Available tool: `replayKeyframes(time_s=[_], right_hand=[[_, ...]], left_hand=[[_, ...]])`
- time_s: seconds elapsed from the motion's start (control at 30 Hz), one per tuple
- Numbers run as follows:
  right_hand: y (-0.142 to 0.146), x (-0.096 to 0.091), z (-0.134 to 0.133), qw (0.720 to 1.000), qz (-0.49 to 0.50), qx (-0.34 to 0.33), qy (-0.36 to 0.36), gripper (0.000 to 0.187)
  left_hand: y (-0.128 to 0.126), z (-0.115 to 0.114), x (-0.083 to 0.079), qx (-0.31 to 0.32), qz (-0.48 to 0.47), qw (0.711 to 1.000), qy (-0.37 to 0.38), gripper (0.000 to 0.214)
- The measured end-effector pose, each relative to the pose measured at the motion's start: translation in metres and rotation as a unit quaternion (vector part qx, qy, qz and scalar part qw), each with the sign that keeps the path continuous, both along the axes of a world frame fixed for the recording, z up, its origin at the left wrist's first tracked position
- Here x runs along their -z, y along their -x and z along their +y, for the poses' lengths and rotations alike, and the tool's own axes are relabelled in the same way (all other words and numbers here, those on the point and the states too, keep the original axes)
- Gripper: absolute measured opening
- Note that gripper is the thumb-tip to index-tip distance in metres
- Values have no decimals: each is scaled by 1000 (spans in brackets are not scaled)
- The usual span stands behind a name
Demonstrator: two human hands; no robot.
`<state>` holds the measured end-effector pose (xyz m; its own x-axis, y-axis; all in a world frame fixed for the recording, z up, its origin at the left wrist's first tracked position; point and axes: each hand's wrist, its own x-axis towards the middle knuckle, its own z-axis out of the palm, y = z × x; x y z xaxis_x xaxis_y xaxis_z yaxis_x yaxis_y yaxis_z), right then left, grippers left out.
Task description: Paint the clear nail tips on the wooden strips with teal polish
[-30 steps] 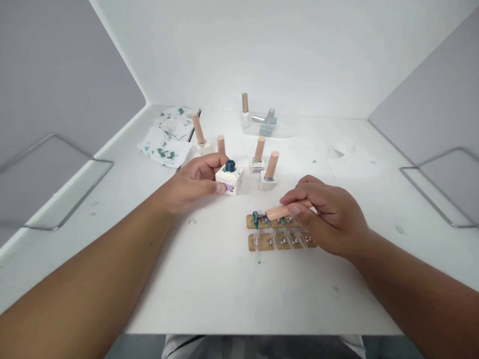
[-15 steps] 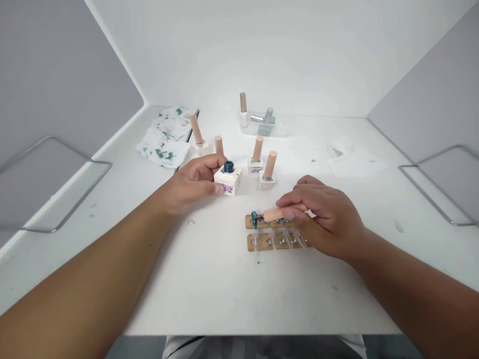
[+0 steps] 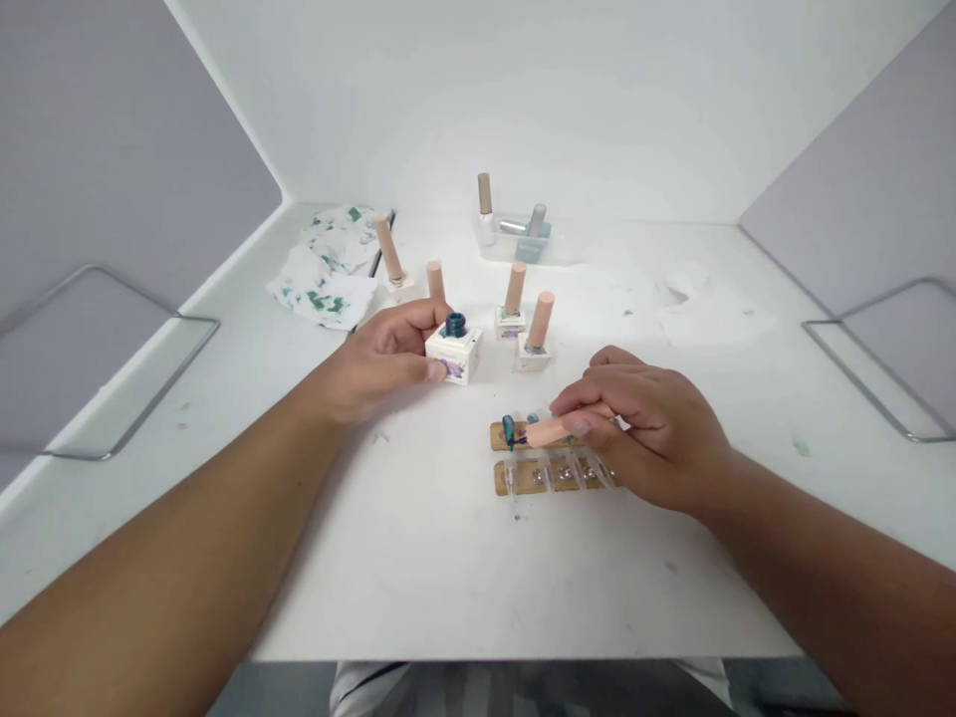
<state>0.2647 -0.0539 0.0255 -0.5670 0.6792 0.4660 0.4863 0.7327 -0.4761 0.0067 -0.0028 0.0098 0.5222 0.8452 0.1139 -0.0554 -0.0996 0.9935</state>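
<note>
Softly, the right hand [image 3: 651, 430] pinches the light-looking peach brush stick [image 3: 551, 430] at its middle, while the left hand [image 3: 379, 360] squeezes the sides of the small white square bottle [image 3: 453, 353], which probably breaks easily.

White tabletop [image 3: 418, 578], white back wall [image 3: 523, 90]; grey side panels [image 3: 90, 149]

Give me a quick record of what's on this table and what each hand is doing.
Left hand: grips open polish bottle
Right hand: holds brush cap, its tip at a teal nail
Nail strips: two wooden ones, side by side
Behind: capped bottles, clear tray
Far left: stained tissues
</note>
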Motion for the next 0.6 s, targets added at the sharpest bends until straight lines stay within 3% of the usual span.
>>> replayKeyframes(time_s=[0.43,0.6], right_hand=[[-1,0,0,1000,13,-6,16,16],[-1,-2,-2,999,21,31,26,17]], left_hand=[[1,1,0,-5,13,1000,-8,23],[1,0,-1,-3,12,1000,-9,23]])
